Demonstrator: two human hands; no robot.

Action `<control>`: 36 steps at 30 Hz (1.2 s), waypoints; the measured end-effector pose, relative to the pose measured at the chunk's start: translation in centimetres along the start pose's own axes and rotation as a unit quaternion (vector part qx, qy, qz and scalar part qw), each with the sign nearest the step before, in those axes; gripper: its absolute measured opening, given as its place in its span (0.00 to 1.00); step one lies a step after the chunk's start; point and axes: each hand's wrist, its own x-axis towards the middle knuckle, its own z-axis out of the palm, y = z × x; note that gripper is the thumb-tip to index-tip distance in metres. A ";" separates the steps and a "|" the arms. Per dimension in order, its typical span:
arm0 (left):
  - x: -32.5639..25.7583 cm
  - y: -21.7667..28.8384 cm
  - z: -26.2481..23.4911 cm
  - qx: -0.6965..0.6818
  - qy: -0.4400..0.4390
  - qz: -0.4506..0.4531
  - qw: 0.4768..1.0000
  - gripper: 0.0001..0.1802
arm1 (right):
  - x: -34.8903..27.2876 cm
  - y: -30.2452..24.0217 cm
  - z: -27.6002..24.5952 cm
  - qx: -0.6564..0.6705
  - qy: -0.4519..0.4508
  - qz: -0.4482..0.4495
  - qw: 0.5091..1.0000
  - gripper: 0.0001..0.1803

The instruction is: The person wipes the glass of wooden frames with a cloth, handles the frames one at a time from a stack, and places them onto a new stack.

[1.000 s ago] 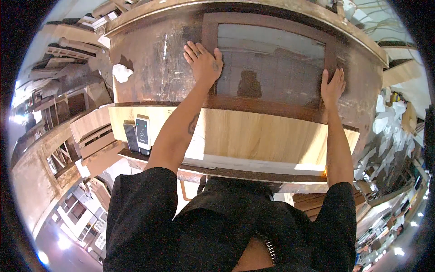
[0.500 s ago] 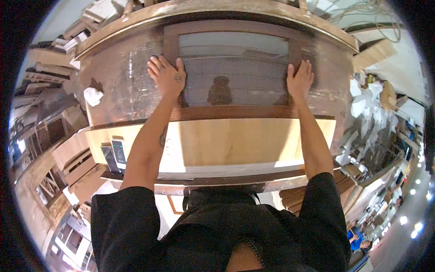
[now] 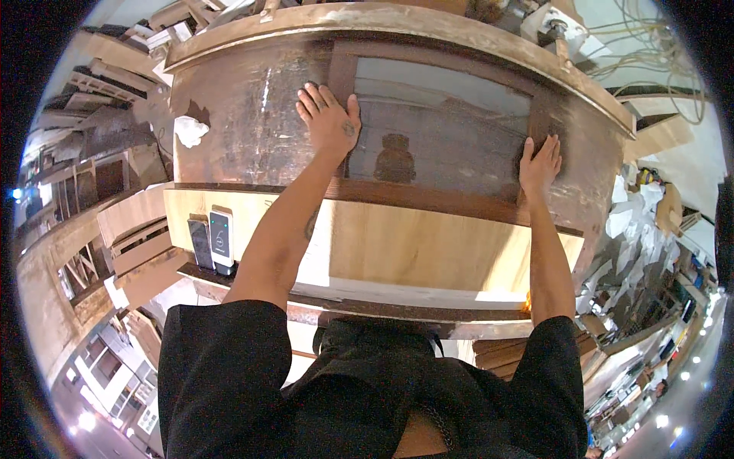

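A brown wooden cabinet door [image 3: 440,199] with a dark glass pane [image 3: 451,115] lies flat on the scuffed workbench [image 3: 237,122]. My left hand [image 3: 332,126] rests on its left side rail, fingers spread and pointing away from me. On the right side rail lies my right hand [image 3: 541,167], its fingers stretched out and the thumb apart. Neither palm is wrapped round anything. The pane mirrors a dark silhouette. Parts of both side rails are hidden under my hands.
A pale wooden board [image 3: 413,237] runs along the near side. Two phone-like devices [image 3: 222,237] stand at its left end. Crumpled white paper [image 3: 189,131] lies far left; a raised wooden ledge [image 3: 382,14] bounds the back. White scraps [image 3: 631,210] and loose cables [image 3: 650,57] are at right.
The view has swung, so the bench and door now appear shifted right and tilted down to the right. Both hands remain at the door's side rails.
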 end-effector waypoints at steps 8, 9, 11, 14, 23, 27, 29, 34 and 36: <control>0.2 0.1 0.6 0.013 0.018 0.001 1.000 0.42 | 0.2 0.2 -0.1 -0.007 0.010 -0.004 1.000 0.38; 0.3 -0.3 0.8 0.009 0.017 0.003 1.000 0.42 | 0.2 0.0 -0.1 -0.010 0.001 -0.003 1.000 0.38; 0.2 -0.3 1.1 0.021 0.034 0.008 0.999 0.41 | 0.1 0.1 0.1 -0.010 0.005 -0.002 1.000 0.38; 0.0 -0.2 0.8 0.033 0.029 0.013 0.999 0.40 | -0.1 -0.4 -0.5 -0.013 -0.001 -0.001 1.000 0.37; -0.1 0.0 0.0 0.017 0.020 0.015 1.000 0.39 | 0.1 -0.4 -0.6 -0.018 -0.024 0.016 0.999 0.38; 0.2 -0.1 0.6 0.030 0.019 0.017 0.999 0.40 | 0.1 0.0 -0.3 -0.032 -0.019 0.023 0.999 0.38; 0.2 0.1 0.6 0.036 0.020 0.005 0.999 0.41 | 0.1 0.1 -0.2 -0.027 -0.013 0.010 1.000 0.38; -0.1 -0.1 0.6 0.039 0.027 0.006 0.999 0.40 | 0.1 0.6 0.7 -0.026 0.008 -0.008 1.000 0.39; 0.2 0.1 0.5 0.037 0.027 0.006 0.999 0.40 | 0.1 0.7 0.6 -0.023 0.015 -0.012 1.000 0.39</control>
